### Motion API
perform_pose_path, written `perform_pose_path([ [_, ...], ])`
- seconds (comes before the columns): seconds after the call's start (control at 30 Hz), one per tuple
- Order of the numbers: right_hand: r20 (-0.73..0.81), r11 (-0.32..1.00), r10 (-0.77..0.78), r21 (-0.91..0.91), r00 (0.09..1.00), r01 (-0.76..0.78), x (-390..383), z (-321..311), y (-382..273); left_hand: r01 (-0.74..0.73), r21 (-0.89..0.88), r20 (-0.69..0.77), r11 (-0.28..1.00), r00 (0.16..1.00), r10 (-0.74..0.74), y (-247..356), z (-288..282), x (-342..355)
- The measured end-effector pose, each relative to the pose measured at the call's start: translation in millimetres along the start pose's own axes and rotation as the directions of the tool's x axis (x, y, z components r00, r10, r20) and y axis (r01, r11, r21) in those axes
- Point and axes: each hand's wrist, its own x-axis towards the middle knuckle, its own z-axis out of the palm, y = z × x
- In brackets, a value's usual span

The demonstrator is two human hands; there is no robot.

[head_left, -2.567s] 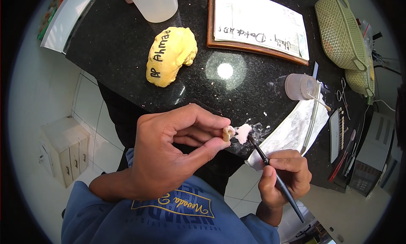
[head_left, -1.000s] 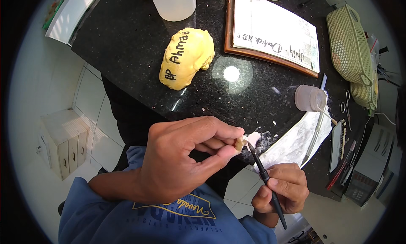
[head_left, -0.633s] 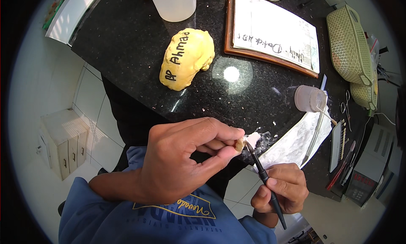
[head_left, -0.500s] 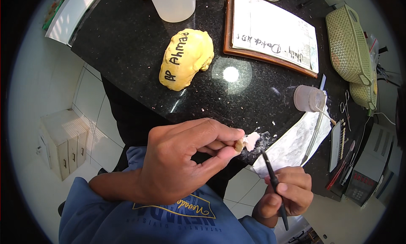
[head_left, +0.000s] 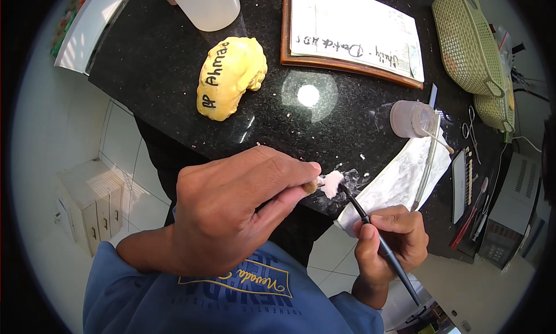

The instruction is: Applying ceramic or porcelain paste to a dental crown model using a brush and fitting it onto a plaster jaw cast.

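Observation:
My left hand (head_left: pixel 231 206) pinches a small tan piece (head_left: pixel 310 187) between thumb and fingertips; the fingers hide most of it. Just beyond those fingertips is a pale pink powdery clump (head_left: pixel 332 184); I cannot tell whether it is joined to the piece or lies on the counter. A slim black brush (head_left: pixel 387 250) is in my right hand (head_left: pixel 394 241), held like a pen. Its dark tip is at the right edge of the clump, seemingly touching. White powder is smeared on the dark counter around it.
On the speckled black counter (head_left: pixel 174 61) are a yellow lettered plaster model (head_left: pixel 230 76), a translucent container (head_left: pixel 211 6) and a wood-framed pad (head_left: pixel 353 33). To the right stand a small clear jar (head_left: pixel 408 118), white paper (head_left: pixel 388 180), scissors (head_left: pixel 472 125), a green basket (head_left: pixel 466 41) and a grey device (head_left: pixel 515 201).
My right hand has brought the brush tip leftward and down to the pale clump, and the brush lies more slanted. My left hand keeps its pinch. The whole view has shifted slightly.

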Motion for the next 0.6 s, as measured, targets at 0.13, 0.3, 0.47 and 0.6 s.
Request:
perform_pose_path([
  [0.13, 0.022, 1.000, -0.022, 0.016, 1.000, 0.022, 1.7, 1.5, 1.0, -0.014, 0.000, -0.024, 1.000, 1.000, 0.014, -2.0, 2.4, -1.8],
  [0.3, -0.069, 0.985, -0.118, 0.120, 0.991, 0.125, -2.4, 1.9, 0.1, -0.024, -0.008, -0.050, 1.000, 0.998, 0.023, -1.6, 6.3, -1.4],
  [0.47, 0.072, 0.940, -0.326, 0.133, 0.942, 0.315, 6.0, -0.7, -5.3, -0.031, 0.020, -0.095, 0.999, 0.995, 0.033, -0.5, 8.0, -4.2],
  [0.6, -0.010, 0.928, -0.360, 0.100, 0.933, 0.359, 5.9, 10.1, -3.0, -0.059, 0.047, -0.101, 0.997, 0.993, 0.064, -1.5, 9.7, -2.6],
])
